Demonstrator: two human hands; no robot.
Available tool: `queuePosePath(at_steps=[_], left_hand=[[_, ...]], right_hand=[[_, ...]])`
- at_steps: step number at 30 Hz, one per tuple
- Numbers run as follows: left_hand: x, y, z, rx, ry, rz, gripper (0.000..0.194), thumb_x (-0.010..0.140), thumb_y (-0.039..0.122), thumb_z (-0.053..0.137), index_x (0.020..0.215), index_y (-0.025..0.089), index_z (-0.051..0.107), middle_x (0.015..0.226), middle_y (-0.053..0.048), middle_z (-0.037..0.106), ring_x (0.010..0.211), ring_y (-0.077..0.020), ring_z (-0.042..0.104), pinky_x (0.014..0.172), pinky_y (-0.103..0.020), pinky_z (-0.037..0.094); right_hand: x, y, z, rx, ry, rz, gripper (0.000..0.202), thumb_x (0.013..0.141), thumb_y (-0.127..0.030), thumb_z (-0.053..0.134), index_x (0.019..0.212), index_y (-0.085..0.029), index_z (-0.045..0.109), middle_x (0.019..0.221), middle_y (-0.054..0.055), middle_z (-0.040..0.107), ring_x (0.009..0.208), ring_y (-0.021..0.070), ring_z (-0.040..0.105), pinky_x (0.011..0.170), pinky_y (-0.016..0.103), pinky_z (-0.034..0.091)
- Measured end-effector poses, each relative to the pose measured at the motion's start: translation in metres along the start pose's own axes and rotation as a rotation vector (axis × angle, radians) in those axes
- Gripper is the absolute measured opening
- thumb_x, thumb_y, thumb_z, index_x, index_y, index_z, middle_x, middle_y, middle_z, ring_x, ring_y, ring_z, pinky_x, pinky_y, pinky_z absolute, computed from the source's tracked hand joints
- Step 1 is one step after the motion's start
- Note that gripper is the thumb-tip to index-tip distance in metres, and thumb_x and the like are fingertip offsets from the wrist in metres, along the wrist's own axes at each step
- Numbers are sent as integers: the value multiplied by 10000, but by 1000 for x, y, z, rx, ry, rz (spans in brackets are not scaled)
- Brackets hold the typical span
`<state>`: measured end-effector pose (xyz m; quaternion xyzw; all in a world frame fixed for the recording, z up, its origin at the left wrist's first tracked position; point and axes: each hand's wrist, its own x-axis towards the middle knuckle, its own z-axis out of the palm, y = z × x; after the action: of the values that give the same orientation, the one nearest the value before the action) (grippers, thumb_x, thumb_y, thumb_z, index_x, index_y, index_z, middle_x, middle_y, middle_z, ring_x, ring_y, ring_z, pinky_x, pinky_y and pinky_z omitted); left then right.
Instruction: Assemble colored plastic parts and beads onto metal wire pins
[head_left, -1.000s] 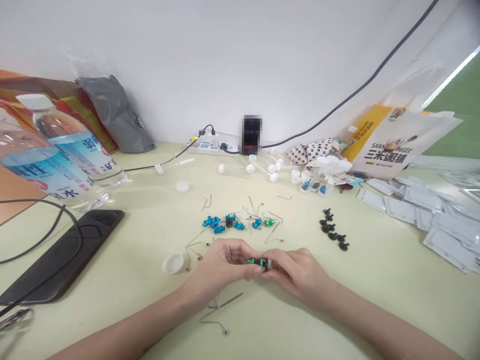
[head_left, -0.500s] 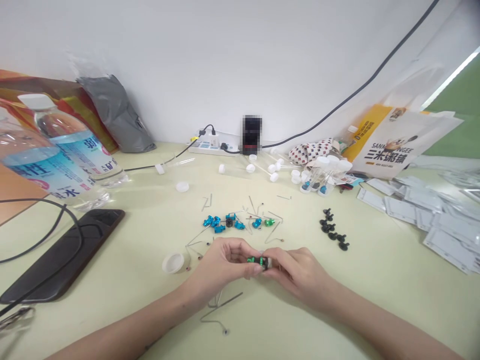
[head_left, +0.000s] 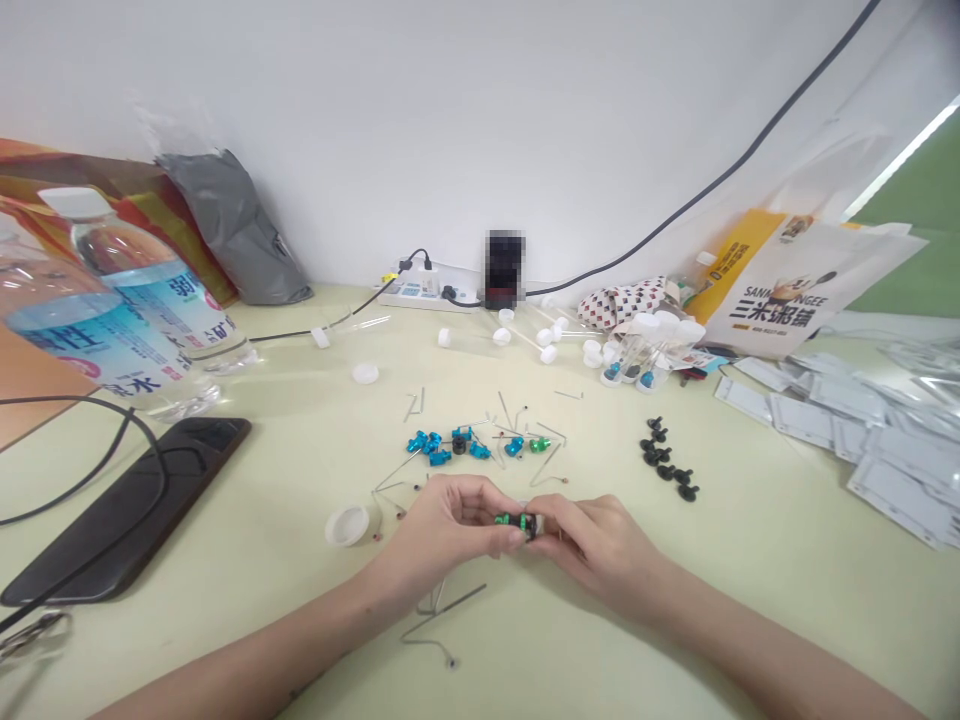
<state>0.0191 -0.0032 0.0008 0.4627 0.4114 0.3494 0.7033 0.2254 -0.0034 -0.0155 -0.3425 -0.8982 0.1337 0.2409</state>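
Note:
Between my two hands is a small green and black metal fitting (head_left: 513, 520). My left hand (head_left: 459, 525) pinches its green end between thumb and fingers. My right hand (head_left: 596, 540) is closed at its black end, where the fingertips hide part of it. Just beyond the hands lie several blue metal fittings (head_left: 439, 458), a loose green fitting (head_left: 539, 444) and a black ring-shaped part (head_left: 459, 446). Bent thin metal rods (head_left: 551, 465) are scattered among them, and more bent rods (head_left: 427, 640) lie under my left wrist.
A small white cup (head_left: 346, 526) stands left of my hands. Several black thumbscrew-like parts (head_left: 664, 470) lie right. Capped clear tubes (head_left: 645, 350), a power strip (head_left: 409, 296) and a paper bag (head_left: 787, 285) are behind. Water bottles (head_left: 150, 270) and a black phone (head_left: 135, 510) sit left.

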Motion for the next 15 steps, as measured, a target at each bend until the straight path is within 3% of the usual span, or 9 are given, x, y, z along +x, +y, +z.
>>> queuePosePath(at_steps=[15], left_hand=[[0, -4, -2, 32, 0, 5, 177, 666, 221, 758, 796, 130, 680, 724, -42, 694, 631, -117, 586, 626, -238, 459]], right_hand=[[0, -1, -1, 10, -7, 8, 194, 955, -315, 392, 1017, -182, 519, 689, -12, 653, 526, 87, 578, 507, 189, 376]])
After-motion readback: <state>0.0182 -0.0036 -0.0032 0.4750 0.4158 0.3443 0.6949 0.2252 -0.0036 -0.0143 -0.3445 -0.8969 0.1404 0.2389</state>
